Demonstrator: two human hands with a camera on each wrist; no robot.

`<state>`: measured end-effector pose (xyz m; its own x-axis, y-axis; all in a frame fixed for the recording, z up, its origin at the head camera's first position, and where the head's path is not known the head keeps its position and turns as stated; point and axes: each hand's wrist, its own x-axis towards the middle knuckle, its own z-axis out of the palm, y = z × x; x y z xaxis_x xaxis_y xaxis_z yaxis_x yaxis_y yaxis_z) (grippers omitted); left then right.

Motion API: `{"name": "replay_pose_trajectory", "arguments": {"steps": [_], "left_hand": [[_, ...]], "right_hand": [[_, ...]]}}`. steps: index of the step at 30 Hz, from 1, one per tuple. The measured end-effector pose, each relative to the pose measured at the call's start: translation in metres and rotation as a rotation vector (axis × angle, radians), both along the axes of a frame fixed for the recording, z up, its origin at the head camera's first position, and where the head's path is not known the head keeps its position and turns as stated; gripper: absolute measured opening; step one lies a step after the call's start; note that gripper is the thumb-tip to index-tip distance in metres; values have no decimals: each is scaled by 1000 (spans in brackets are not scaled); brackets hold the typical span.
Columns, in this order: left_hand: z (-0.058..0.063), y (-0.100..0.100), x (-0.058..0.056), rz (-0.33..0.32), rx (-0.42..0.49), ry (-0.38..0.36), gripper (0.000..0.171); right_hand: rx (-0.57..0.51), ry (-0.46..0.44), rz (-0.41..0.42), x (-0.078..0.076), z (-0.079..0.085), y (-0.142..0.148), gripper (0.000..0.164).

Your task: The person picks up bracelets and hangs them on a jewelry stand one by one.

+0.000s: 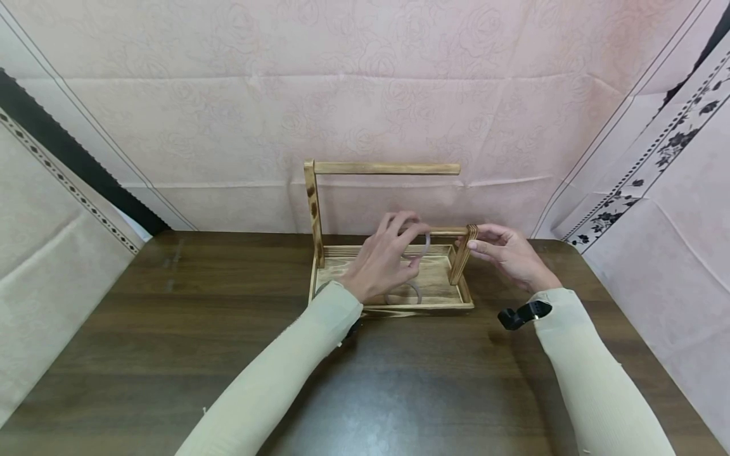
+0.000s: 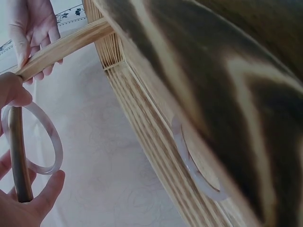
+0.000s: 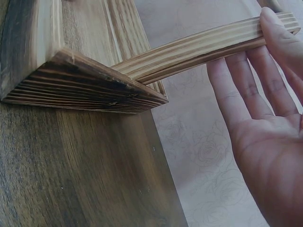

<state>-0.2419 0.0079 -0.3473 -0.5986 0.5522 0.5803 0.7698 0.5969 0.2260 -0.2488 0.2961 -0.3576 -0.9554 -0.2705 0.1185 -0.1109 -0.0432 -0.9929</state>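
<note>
A wooden display stand has a shallow tray [image 1: 439, 297], a tall left post [image 1: 313, 209] with an upper bar [image 1: 388, 168], and a shorter right post [image 1: 459, 263] with a lower bar [image 1: 447, 232]. My left hand [image 1: 388, 256] holds a pale translucent bangle [image 2: 57, 144] between thumb and fingers at the lower bar, which crosses the bangle's ring in the left wrist view. My right hand [image 1: 507, 250] grips the short post near its top, thumb on one face and fingers behind. A second pale bangle [image 2: 194, 170] lies in the tray, partly hidden by its wall.
The stand is near the back edge of a dark wooden table [image 1: 365, 380]. Pink patterned cloth [image 1: 365, 114] hangs close behind it, with more cloth at both sides. The upper bar and tall post rise above and left of my left hand.
</note>
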Motion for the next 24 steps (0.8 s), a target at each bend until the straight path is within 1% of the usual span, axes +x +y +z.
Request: {"name": "replay_pose_trajectory", "arguments": {"steps": [4,7,13,19,24], "left_hand": [[-1,3,2,-4,3,-23,56],[-2,5,3,-7,-1,-26,58],[-1,9,6,-15,5,-13,58],[-2,13,5,-37,10,6,57],[-2,15,5,-49,1,12,59]], "right_hand": [[3,-2,-4,0,1,0,23],[0,-6,-10,0,0,0,23],[2,-6,-1,-1,-1,1,23],[29,-13,-24,-1,0,1,22],[48,-13,-23,0,0,1,20]]}}
